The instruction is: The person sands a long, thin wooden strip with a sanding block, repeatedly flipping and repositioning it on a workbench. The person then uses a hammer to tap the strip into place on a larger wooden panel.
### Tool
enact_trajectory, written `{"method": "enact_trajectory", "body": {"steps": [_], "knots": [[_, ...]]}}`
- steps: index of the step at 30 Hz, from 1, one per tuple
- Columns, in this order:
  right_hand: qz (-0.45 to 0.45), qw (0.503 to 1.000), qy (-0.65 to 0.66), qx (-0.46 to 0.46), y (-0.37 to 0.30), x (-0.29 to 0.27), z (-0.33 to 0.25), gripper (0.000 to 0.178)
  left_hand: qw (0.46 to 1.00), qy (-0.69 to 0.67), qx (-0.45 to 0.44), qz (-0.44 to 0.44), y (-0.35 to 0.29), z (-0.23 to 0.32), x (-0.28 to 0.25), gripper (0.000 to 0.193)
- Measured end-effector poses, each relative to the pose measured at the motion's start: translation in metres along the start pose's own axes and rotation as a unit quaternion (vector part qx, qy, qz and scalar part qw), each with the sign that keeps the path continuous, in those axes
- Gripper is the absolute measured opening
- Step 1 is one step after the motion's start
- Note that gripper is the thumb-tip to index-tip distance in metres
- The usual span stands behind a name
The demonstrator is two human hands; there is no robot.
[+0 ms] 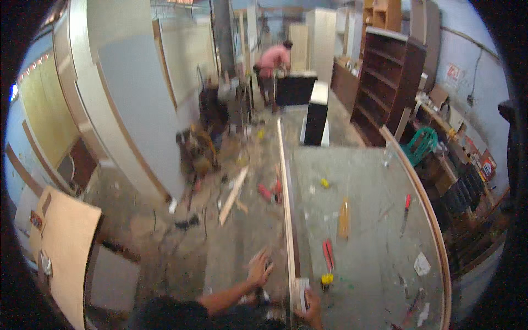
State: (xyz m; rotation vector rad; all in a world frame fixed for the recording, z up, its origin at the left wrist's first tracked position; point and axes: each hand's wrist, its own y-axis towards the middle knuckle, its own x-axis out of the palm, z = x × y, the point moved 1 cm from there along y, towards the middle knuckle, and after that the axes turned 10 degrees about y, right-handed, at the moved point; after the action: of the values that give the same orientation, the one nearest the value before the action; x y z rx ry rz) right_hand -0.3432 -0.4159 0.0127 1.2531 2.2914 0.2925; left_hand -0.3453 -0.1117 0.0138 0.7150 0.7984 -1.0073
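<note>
My right hand [312, 311] is closed round a small pale block [302, 291] at the near end of a long wooden edge strip [286, 209]. The block sits against the strip; its exact kind is too blurred to tell. Left of the strip, my left hand [260, 269] hovers apart from it, smeared by motion, with a dark patch by its fingers that I cannot make out. The strip borders a large grey-green panel [374, 181]. On the panel lie red-handled pliers [328, 256], a yellow tape roll [327, 279], an amber bottle [344, 219] and a red-handled screwdriver [407, 203].
A co-worker in a pink shirt [274, 59] bends over a black cabinet [297, 91] at the back. A dark bookshelf [385, 82] and a green plastic chair [422, 144] stand right. Wood offcuts [234, 195] and a red tool [268, 192] litter the floor; a tan board [63, 253] leans left.
</note>
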Motion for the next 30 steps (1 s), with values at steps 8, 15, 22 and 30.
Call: {"method": "enact_trajectory", "body": {"steps": [8,15,22,30], "knots": [[-0.015,0.892,-0.095,0.441,0.087,-0.061,-0.04,0.08,0.961,-0.024,-0.263,-0.083,-0.133,-0.205,-0.128,0.061],[0.143,0.894,-0.234,0.355,0.176,0.01,-0.114,0.064,0.924,-0.038,-0.378,-0.052,-0.093,-0.383,-0.181,0.056],[0.024,0.967,-0.203,0.154,0.372,0.213,-0.084,0.045,0.924,-0.16,-0.333,-0.098,-0.037,-0.481,-0.099,0.052],[-0.426,0.893,-0.141,0.04,0.611,0.497,-0.018,0.054,0.914,-0.296,-0.275,-0.043,0.073,-0.515,-0.127,0.061]]}}
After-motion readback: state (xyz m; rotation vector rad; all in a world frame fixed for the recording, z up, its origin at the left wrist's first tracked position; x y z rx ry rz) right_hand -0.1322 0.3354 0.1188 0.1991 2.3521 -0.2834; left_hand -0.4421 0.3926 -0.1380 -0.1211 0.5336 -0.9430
